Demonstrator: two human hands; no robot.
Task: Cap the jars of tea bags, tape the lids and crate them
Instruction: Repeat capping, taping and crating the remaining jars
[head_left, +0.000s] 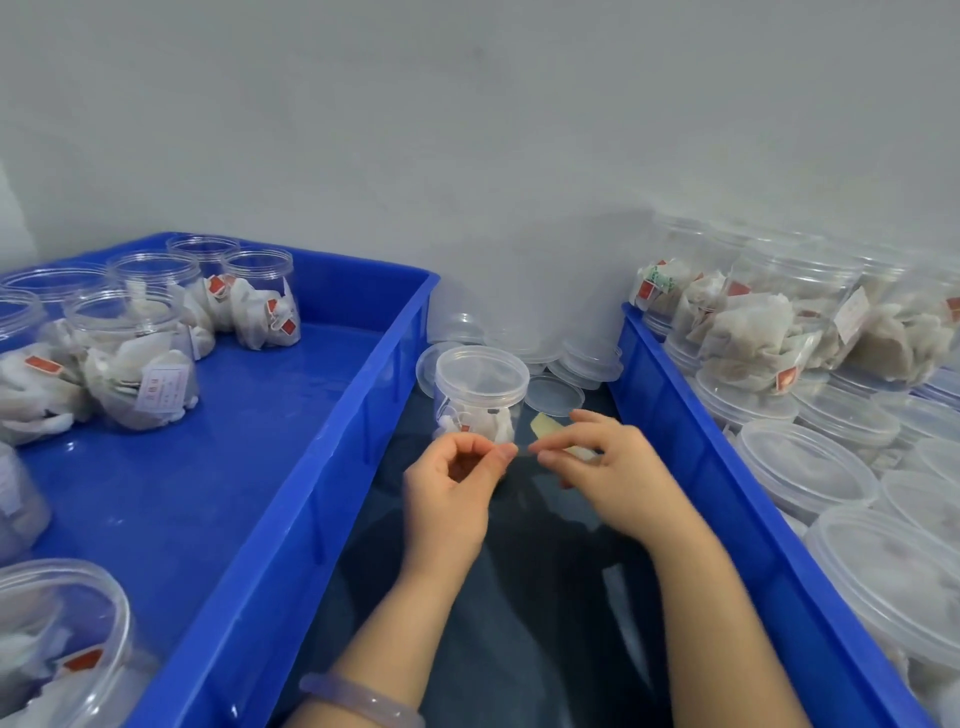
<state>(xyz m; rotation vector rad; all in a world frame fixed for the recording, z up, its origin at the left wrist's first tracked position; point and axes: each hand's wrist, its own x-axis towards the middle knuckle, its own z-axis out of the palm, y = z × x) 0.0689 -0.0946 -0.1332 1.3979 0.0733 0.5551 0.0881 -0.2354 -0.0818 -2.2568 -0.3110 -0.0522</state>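
Observation:
A clear capped jar of tea bags (480, 395) stands upright on my lap between two blue crates. Just in front of it, my left hand (457, 467) and my right hand (597, 457) pinch the two ends of a short strip of clear tape (523, 451) stretched between their fingertips. My right hand also holds a yellowish tape roll (550, 428), partly hidden by its fingers. The left blue crate (291, 499) holds several open jars of tea bags (140, 358). The right blue crate (727, 499) is packed with several capped jars (810, 462), stacked.
Loose clear lids (553, 396) lie in a pile behind the jar, against the grey wall. My lap, in dark cloth (519, 597), fills the gap between the crates. A pale bangle (358, 699) is on my left wrist.

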